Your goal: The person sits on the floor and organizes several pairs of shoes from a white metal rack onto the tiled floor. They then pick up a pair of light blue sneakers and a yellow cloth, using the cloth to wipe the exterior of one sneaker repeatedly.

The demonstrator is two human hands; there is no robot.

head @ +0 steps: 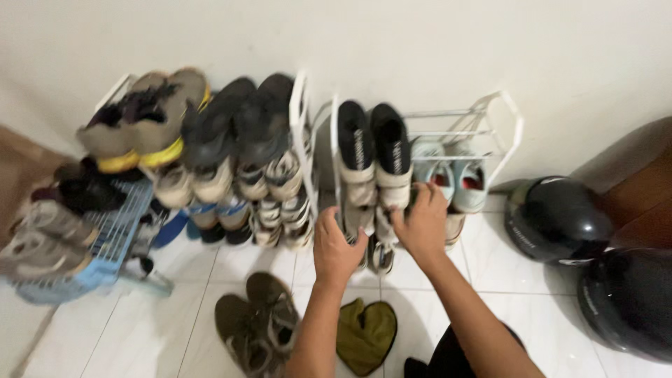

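Between both grips, left hand (pixel 336 248) and right hand (pixel 422 222) close loosely on light, soft beige-and-black shoes (pixel 374 185), best pinched at the stiffer heels.

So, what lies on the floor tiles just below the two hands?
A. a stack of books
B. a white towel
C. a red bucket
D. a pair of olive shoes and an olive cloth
D: a pair of olive shoes and an olive cloth lie on the tiles under the left hand and right hand, which reach to the white rack.
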